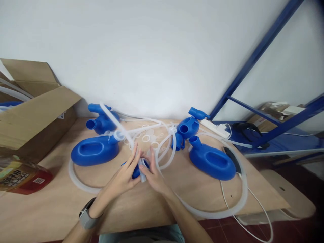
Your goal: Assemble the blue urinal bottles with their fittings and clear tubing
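Note:
My left hand [124, 172] and my right hand [155, 177] meet near the middle of the table. Between them runs a translucent plastic hose [116, 123], its short end pointing toward me. My left fingers lie along the hose, and my right thumb presses on it. Beneath the hose, a blue plastic piece [136, 172] shows between my hands, mostly hidden by the fingers. To the left lies a blue urinal bottle [95, 152] with a clear cap by its mouth. Another blue urinal bottle [212, 162] lies to the right, its neck open.
Several white rings [146, 138] and looped hoses lie behind my hands. More blue bottles [101, 121] stand near the wall. Left are a cardboard box [63, 108] and a jug of red-brown liquid [30, 182]. Right are a power strip [215, 129], a dark phone, cables and a blue rack.

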`<action>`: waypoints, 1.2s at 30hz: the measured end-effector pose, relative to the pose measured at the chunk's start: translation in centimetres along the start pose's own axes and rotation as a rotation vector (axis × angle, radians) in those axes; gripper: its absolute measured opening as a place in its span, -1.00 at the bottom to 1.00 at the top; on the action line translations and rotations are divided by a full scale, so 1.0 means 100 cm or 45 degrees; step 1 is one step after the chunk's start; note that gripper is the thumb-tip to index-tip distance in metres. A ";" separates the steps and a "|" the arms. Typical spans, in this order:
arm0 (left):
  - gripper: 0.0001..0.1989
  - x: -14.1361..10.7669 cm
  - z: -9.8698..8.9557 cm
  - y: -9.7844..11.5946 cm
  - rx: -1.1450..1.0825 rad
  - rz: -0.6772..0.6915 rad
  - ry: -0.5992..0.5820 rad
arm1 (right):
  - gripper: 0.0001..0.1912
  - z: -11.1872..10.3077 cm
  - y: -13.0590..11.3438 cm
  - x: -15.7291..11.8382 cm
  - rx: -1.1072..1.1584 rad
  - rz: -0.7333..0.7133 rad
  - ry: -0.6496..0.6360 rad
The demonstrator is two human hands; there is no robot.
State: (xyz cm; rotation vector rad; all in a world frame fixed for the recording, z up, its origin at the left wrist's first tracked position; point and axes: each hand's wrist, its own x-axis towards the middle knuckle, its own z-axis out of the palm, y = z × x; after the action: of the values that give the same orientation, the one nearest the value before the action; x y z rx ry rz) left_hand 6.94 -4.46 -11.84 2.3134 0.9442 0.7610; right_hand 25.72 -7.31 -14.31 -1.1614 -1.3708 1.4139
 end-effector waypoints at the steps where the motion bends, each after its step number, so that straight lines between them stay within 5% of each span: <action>1: 0.03 0.000 0.000 -0.002 -0.027 0.001 0.036 | -0.18 -0.002 -0.005 -0.002 -0.143 -0.085 -0.027; 5: 0.10 -0.005 0.006 -0.004 -0.278 -0.046 0.208 | -0.51 -0.011 -0.028 -0.010 -0.572 -0.423 -0.241; 9: 0.30 -0.015 0.023 0.001 -0.540 -0.217 0.458 | -0.60 -0.006 -0.030 -0.011 -0.500 -0.489 -0.220; 13: -0.01 -0.027 0.030 0.008 -0.515 -0.523 0.278 | -0.59 0.004 -0.014 -0.007 -0.171 -0.353 0.034; 15: -0.16 -0.031 0.024 0.010 -0.726 -0.793 0.216 | -0.47 -0.001 -0.010 -0.007 0.037 -0.311 0.044; 17: -0.19 -0.033 0.010 0.010 -1.019 -1.056 0.415 | -0.33 -0.017 -0.015 -0.009 0.242 -0.302 -0.061; 19: -0.22 -0.033 -0.010 0.009 -1.251 -1.172 0.767 | -0.27 -0.039 -0.027 -0.011 0.303 -0.293 -0.248; 22: -0.29 -0.029 -0.039 0.011 -1.372 -1.021 1.179 | -0.41 -0.068 -0.050 -0.005 0.138 -0.293 -0.321; 24: -0.25 -0.023 -0.049 0.017 -1.380 -0.904 1.217 | -0.59 -0.073 -0.062 0.007 0.097 -0.392 -0.185; 26: -0.21 -0.015 -0.046 0.026 -1.362 -0.784 1.182 | -0.70 -0.067 -0.070 0.025 0.231 -0.549 0.166; 30: -0.34 0.000 -0.018 0.041 -1.198 -0.421 1.201 | -0.45 -0.036 -0.076 0.059 0.713 -0.526 0.929; 33: -0.47 0.004 -0.002 0.046 -1.040 -0.268 1.023 | -0.36 -0.020 -0.080 0.067 0.875 -0.339 1.141; 36: -0.52 0.003 0.001 0.052 -0.812 -0.200 0.894 | -0.34 -0.014 -0.085 0.061 0.967 -0.224 1.173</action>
State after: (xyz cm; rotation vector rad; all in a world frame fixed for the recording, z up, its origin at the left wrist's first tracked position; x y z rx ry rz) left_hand 9.49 -7.45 -8.47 1.4088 0.9528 1.5832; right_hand 25.38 -0.54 -6.24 -0.9285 -0.2301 0.9126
